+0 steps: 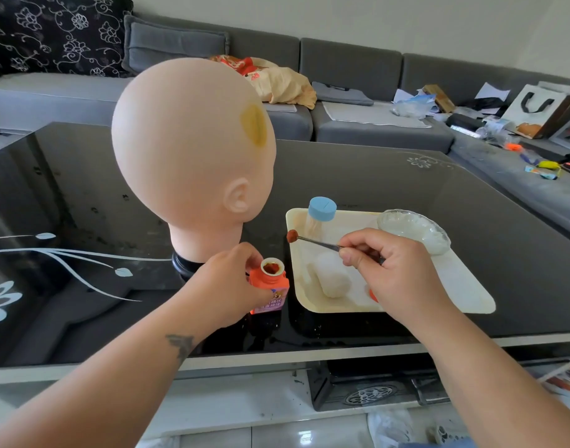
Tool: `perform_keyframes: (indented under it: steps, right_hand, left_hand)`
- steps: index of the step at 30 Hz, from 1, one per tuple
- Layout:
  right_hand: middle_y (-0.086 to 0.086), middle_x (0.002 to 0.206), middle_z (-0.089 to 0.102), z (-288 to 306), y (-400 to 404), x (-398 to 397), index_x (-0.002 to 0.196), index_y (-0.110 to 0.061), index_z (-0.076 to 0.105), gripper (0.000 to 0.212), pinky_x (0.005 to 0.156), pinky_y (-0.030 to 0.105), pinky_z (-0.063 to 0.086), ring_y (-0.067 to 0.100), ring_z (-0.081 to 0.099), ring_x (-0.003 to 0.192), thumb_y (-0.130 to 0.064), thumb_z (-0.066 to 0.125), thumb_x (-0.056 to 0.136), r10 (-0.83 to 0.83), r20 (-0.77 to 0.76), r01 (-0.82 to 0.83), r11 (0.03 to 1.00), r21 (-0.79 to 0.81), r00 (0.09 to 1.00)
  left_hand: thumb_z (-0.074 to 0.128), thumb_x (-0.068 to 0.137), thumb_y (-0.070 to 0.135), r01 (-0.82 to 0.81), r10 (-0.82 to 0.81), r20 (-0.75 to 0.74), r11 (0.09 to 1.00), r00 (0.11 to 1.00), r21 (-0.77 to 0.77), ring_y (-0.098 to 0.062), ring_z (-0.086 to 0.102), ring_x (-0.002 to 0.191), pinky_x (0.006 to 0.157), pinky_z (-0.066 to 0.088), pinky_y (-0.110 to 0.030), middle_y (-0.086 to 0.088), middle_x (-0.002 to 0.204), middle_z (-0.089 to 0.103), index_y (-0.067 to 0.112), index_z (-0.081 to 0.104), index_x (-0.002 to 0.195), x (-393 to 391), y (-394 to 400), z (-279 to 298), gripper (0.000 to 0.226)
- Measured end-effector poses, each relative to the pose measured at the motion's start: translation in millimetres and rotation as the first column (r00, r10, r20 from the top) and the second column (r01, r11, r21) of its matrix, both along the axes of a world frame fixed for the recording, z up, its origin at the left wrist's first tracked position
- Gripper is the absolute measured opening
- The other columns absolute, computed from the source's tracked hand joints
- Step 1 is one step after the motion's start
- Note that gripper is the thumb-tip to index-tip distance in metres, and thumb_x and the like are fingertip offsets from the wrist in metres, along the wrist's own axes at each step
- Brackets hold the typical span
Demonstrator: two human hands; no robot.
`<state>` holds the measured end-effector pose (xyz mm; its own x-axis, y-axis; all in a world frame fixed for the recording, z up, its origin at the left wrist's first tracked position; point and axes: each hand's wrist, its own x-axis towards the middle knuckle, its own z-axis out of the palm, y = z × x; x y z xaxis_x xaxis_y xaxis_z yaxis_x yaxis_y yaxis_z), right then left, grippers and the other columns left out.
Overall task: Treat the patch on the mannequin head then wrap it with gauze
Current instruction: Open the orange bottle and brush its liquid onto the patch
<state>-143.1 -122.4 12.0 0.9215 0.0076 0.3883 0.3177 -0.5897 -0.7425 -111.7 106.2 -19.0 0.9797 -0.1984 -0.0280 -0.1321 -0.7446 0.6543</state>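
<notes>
A bald mannequin head (186, 150) stands on the black glass table, with a yellowish oval patch (253, 125) on its upper right side. My left hand (228, 286) grips an open orange bottle (270, 286) of brown liquid in front of the head's base. My right hand (396, 273) pinches metal tweezers (322, 243) that hold a brown-soaked cotton ball (292, 236) above the tray's left edge. A white gauze roll (332, 276) lies in the cream tray (454, 286).
In the tray stand a blue-capped container of swabs (320, 215) and a glass bowl (412, 229). An orange cap (372, 295) peeks out under my right hand. A grey sofa (374, 124) with bags and clutter runs behind the table (374, 182).
</notes>
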Motion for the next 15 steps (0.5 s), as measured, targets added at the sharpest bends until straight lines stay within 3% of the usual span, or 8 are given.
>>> perform_keyframes:
  steps: [9, 12, 15]
  right_hand:
    - [-0.016, 0.077, 0.067, 6, 7, -1, 0.08, -0.04, 0.067, 0.027, 0.044, 0.005, 0.035, 0.0, 0.054, 0.052, -0.014, 0.067, 0.086, 0.003, 0.059, -0.002, 1.0, -0.005, 0.998]
    - [-0.019, 0.076, 0.067, 11, 8, 0, 0.082, -0.041, 0.067, 0.026, 0.043, 0.005, 0.035, 0.002, 0.055, 0.056, -0.015, 0.067, 0.086, -0.018, 0.084, 0.018, 1.0, -0.003, 0.996]
    - [-0.025, 0.07, 0.064, 18, 9, 2, 0.085, -0.037, 0.07, 0.023, 0.043, 0.005, 0.035, 0.0, 0.054, 0.054, -0.014, 0.067, 0.086, -0.044, 0.099, 0.042, 0.999, 0.029, 0.994]
  left_hand:
    - [0.079, 0.068, 0.035, 0.022, -0.021, -0.028, 0.999, 0.999, 0.034, -0.008, 0.059, 0.093, 0.084, 0.054, -0.033, 0.013, 0.104, 0.059, 0.028, 0.051, 0.105, -3, 0, 8, 0.046]
    - [0.079, 0.066, 0.047, 0.01, -0.012, 0.089, 1.0, 0.996, 0.022, -0.004, 0.053, 0.095, 0.08, 0.049, -0.024, 0.014, 0.109, 0.051, 0.035, 0.045, 0.102, -11, 0, 26, 0.051]
    - [0.07, 0.069, 0.056, -0.011, 0.026, 0.322, 0.999, 0.946, -0.047, 0.007, 0.052, 0.087, 0.06, 0.04, -0.008, 0.024, 0.106, 0.046, 0.041, 0.044, 0.094, -24, -3, 57, 0.038]
